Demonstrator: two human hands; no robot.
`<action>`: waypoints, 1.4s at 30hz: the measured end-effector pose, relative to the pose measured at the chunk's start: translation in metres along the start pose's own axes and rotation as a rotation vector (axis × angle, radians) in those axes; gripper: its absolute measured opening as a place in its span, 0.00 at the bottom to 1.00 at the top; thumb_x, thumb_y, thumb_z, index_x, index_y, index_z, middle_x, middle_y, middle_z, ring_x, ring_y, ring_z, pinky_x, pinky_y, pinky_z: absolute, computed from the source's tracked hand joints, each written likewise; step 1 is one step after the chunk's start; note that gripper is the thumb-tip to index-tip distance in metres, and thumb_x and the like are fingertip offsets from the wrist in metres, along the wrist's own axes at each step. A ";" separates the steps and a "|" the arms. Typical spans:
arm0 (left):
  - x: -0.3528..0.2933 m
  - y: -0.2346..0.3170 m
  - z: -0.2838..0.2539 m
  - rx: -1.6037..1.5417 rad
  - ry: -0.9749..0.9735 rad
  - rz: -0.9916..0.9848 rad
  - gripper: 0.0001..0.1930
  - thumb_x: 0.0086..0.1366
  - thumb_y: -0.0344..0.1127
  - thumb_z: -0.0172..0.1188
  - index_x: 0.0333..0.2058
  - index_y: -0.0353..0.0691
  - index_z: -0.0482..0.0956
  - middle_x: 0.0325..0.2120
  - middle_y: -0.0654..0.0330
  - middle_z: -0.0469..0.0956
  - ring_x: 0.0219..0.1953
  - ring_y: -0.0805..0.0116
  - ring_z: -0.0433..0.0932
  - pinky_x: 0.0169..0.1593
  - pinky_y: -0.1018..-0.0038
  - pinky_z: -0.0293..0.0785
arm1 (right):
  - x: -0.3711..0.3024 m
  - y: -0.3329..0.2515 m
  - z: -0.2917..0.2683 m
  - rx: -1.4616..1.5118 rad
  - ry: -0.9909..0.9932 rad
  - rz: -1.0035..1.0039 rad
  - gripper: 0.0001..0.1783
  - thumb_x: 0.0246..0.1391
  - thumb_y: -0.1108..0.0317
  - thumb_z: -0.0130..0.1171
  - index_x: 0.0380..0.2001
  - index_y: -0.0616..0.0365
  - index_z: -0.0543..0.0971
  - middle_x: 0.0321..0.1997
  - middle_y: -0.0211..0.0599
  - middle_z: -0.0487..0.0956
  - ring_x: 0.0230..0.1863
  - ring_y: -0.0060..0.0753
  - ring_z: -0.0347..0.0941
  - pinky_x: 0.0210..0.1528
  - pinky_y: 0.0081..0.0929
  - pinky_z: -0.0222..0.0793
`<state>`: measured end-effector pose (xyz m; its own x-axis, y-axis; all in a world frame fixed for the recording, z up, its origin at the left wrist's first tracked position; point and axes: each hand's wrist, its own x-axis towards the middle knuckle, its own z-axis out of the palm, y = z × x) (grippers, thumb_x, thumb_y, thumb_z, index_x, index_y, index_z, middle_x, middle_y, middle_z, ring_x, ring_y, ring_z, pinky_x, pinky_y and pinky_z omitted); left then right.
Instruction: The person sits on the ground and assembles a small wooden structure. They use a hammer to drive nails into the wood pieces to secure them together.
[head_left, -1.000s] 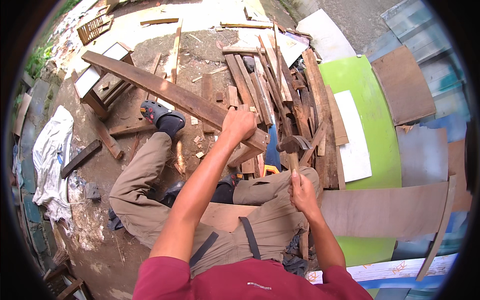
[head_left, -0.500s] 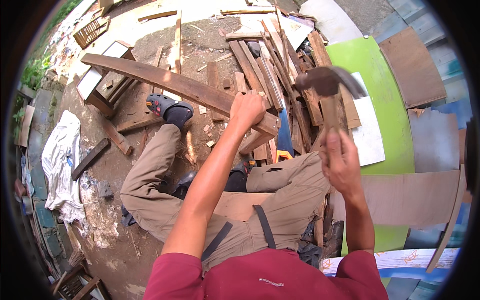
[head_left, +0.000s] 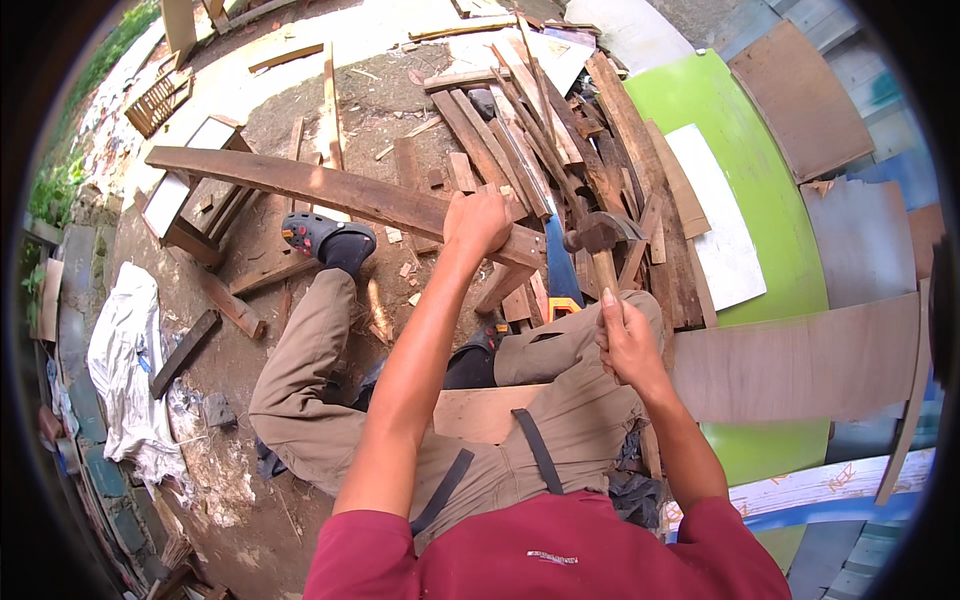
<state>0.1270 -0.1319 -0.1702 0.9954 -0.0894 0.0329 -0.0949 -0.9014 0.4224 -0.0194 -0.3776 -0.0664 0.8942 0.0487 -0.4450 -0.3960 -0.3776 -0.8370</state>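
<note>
My left hand (head_left: 479, 222) is closed round a long brown wooden beam (head_left: 320, 185), close to its near end. The beam slants away to the far left, over my outstretched foot. Under its near end is a short wooden block (head_left: 503, 287). In my right hand (head_left: 629, 342) is a claw hammer (head_left: 601, 234), gripped by its wooden handle with the thumb along it. The hammer's head is to the right of the beam's end, apart from it. A handsaw (head_left: 560, 262) with a blue blade and orange handle lies between the beam and the hammer.
Loose planks (head_left: 610, 170) are heaped beyond the hammer. A green sheet (head_left: 790, 230) and a white panel (head_left: 715, 240) lie at the right. Overturned wooden furniture (head_left: 190, 190) with a white panel stands far left, near a white cloth (head_left: 125, 350). Wood scraps litter the ground.
My right hand has brought the hammer down and to the left, closer to the beam's near end. My left hand keeps its hold on the beam. The whole view has shifted slightly.
</note>
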 end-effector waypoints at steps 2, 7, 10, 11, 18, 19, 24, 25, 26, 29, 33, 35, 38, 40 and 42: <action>0.001 0.000 0.002 0.009 -0.011 -0.015 0.22 0.73 0.43 0.45 0.33 0.38 0.87 0.34 0.43 0.86 0.39 0.49 0.86 0.51 0.56 0.69 | -0.005 -0.020 0.001 0.045 0.011 -0.054 0.25 0.75 0.45 0.46 0.31 0.54 0.67 0.19 0.23 0.64 0.15 0.14 0.58 0.14 0.20 0.53; -0.001 0.002 -0.004 -0.025 -0.013 -0.003 0.28 0.77 0.47 0.41 0.32 0.34 0.86 0.31 0.39 0.84 0.39 0.41 0.84 0.55 0.51 0.69 | 0.019 -0.014 0.006 -0.206 0.090 -0.381 0.29 0.74 0.44 0.48 0.32 0.62 0.70 0.20 0.37 0.70 0.22 0.25 0.65 0.26 0.32 0.62; 0.000 0.003 0.000 0.005 -0.023 0.029 0.27 0.77 0.47 0.42 0.32 0.34 0.86 0.30 0.40 0.84 0.38 0.41 0.85 0.54 0.51 0.70 | 0.032 0.000 0.005 -0.411 0.051 -0.339 0.32 0.73 0.43 0.48 0.31 0.66 0.73 0.22 0.50 0.72 0.27 0.35 0.69 0.33 0.42 0.66; 0.001 0.003 0.002 0.032 -0.013 0.046 0.26 0.76 0.46 0.42 0.32 0.34 0.86 0.29 0.40 0.84 0.36 0.41 0.85 0.52 0.50 0.71 | 0.034 -0.001 -0.004 -0.456 0.020 -0.289 0.33 0.73 0.42 0.47 0.30 0.66 0.73 0.22 0.49 0.73 0.27 0.35 0.70 0.33 0.42 0.66; -0.006 -0.007 0.003 0.010 -0.001 -0.007 0.27 0.77 0.46 0.41 0.32 0.35 0.85 0.31 0.40 0.84 0.38 0.42 0.84 0.53 0.50 0.70 | -0.016 -0.137 -0.025 0.090 0.016 -0.535 0.27 0.75 0.42 0.45 0.35 0.56 0.71 0.20 0.24 0.65 0.18 0.10 0.59 0.17 0.13 0.53; -0.006 -0.007 0.001 0.014 -0.012 -0.008 0.27 0.78 0.46 0.41 0.32 0.35 0.85 0.30 0.41 0.84 0.37 0.41 0.84 0.52 0.50 0.70 | -0.019 -0.146 -0.027 0.135 0.023 -0.681 0.27 0.75 0.42 0.44 0.35 0.57 0.70 0.19 0.25 0.65 0.15 0.11 0.58 0.14 0.15 0.52; -0.008 0.009 -0.004 -0.021 -0.005 0.020 0.26 0.78 0.46 0.42 0.32 0.35 0.85 0.30 0.40 0.84 0.38 0.41 0.83 0.51 0.50 0.70 | 0.019 -0.040 -0.006 -0.019 0.097 -0.750 0.30 0.75 0.41 0.43 0.33 0.60 0.72 0.21 0.30 0.73 0.17 0.18 0.64 0.19 0.21 0.59; -0.008 0.013 -0.006 -0.024 -0.012 0.028 0.26 0.77 0.46 0.42 0.32 0.35 0.85 0.30 0.40 0.84 0.38 0.41 0.83 0.51 0.50 0.70 | 0.042 0.019 -0.004 -0.202 0.054 -0.666 0.28 0.74 0.41 0.45 0.31 0.56 0.69 0.20 0.27 0.68 0.15 0.17 0.61 0.16 0.21 0.55; -0.009 0.015 -0.005 -0.020 -0.011 0.021 0.26 0.77 0.46 0.42 0.32 0.35 0.85 0.31 0.40 0.84 0.38 0.41 0.83 0.51 0.50 0.70 | 0.053 0.055 -0.003 -0.387 0.010 -0.575 0.27 0.73 0.41 0.48 0.29 0.52 0.66 0.18 0.24 0.64 0.13 0.17 0.58 0.13 0.20 0.52; -0.010 -0.003 0.000 -0.016 0.036 -0.013 0.26 0.77 0.46 0.43 0.32 0.34 0.84 0.31 0.40 0.84 0.39 0.41 0.83 0.51 0.50 0.70 | 0.035 0.037 -0.011 -0.197 -0.050 -0.096 0.26 0.74 0.43 0.47 0.28 0.51 0.66 0.17 0.21 0.62 0.13 0.15 0.56 0.14 0.20 0.52; -0.006 0.005 -0.003 -0.022 -0.027 -0.017 0.26 0.77 0.46 0.43 0.31 0.34 0.85 0.32 0.40 0.84 0.40 0.41 0.83 0.51 0.51 0.70 | 0.015 0.025 -0.015 -0.041 -0.043 -0.105 0.24 0.75 0.46 0.48 0.28 0.51 0.66 0.17 0.20 0.62 0.13 0.13 0.53 0.13 0.22 0.50; -0.007 0.005 -0.005 -0.011 -0.046 -0.025 0.26 0.77 0.46 0.43 0.31 0.34 0.85 0.32 0.40 0.84 0.40 0.41 0.83 0.52 0.51 0.70 | 0.009 0.010 -0.004 -0.053 -0.027 -0.227 0.24 0.75 0.46 0.48 0.29 0.52 0.67 0.17 0.20 0.61 0.14 0.12 0.54 0.14 0.20 0.50; -0.006 0.006 -0.006 -0.017 -0.027 -0.029 0.26 0.77 0.46 0.42 0.31 0.33 0.85 0.32 0.40 0.84 0.40 0.41 0.83 0.52 0.50 0.70 | 0.017 0.012 0.005 -0.126 -0.024 -0.319 0.24 0.75 0.46 0.48 0.31 0.54 0.69 0.18 0.21 0.63 0.18 0.14 0.57 0.19 0.20 0.54; -0.006 0.005 -0.002 -0.005 0.021 -0.013 0.24 0.74 0.44 0.45 0.31 0.35 0.86 0.31 0.42 0.85 0.38 0.45 0.85 0.51 0.52 0.70 | 0.028 0.016 0.005 -0.272 -0.043 -0.348 0.25 0.75 0.46 0.48 0.31 0.57 0.71 0.19 0.22 0.66 0.20 0.16 0.61 0.22 0.22 0.57; -0.005 0.007 0.001 -0.006 0.036 0.006 0.22 0.72 0.42 0.46 0.31 0.37 0.87 0.32 0.43 0.86 0.38 0.47 0.86 0.50 0.53 0.71 | 0.039 0.014 -0.007 -0.499 -0.069 -0.363 0.26 0.75 0.47 0.49 0.31 0.59 0.73 0.21 0.23 0.68 0.23 0.18 0.63 0.25 0.24 0.60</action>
<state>0.1217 -0.1381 -0.1681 0.9945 -0.0798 0.0679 -0.1012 -0.8985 0.4272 0.0114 -0.3874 -0.0936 0.9313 0.3085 -0.1935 0.0911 -0.7119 -0.6964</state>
